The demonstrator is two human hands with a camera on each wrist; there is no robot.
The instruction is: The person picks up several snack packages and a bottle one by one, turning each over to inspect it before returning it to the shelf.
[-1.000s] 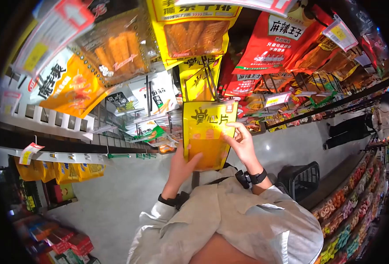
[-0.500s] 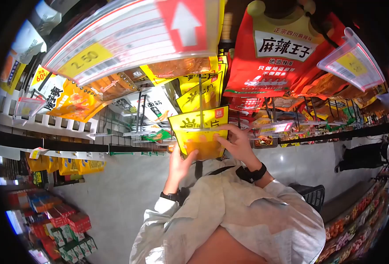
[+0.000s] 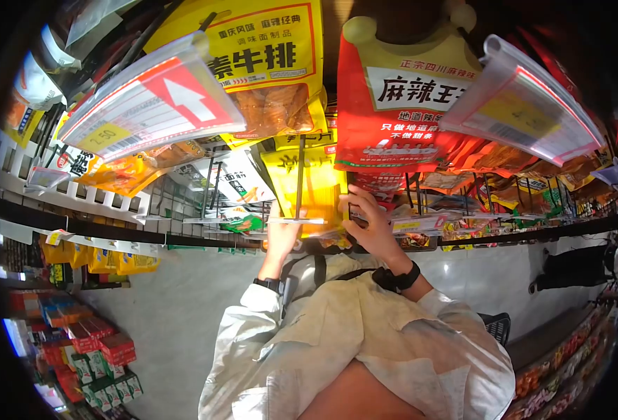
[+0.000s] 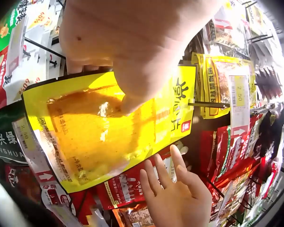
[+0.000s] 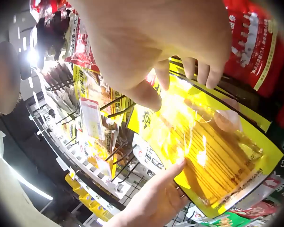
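A flat yellow snack packet with black lettering overlaps a metal display hook in the head view. My left hand holds it by its lower left part; the left wrist view shows the thumb across the front of the packet and the fingers behind it. Just off the packet's other edge is my right hand. Its fingers are extended and spread in the left wrist view, where the right hand holds nothing. More yellow packets hang behind this one.
Large red packets hang to the right and a yellow packet above. Price tags jut out toward me on both sides. A black basket stands on the floor, and dark trousers of another person show at right.
The packet has moved from in front of my body forward to the hook. My right hand has let go of its right edge, while my left hand keeps hold.
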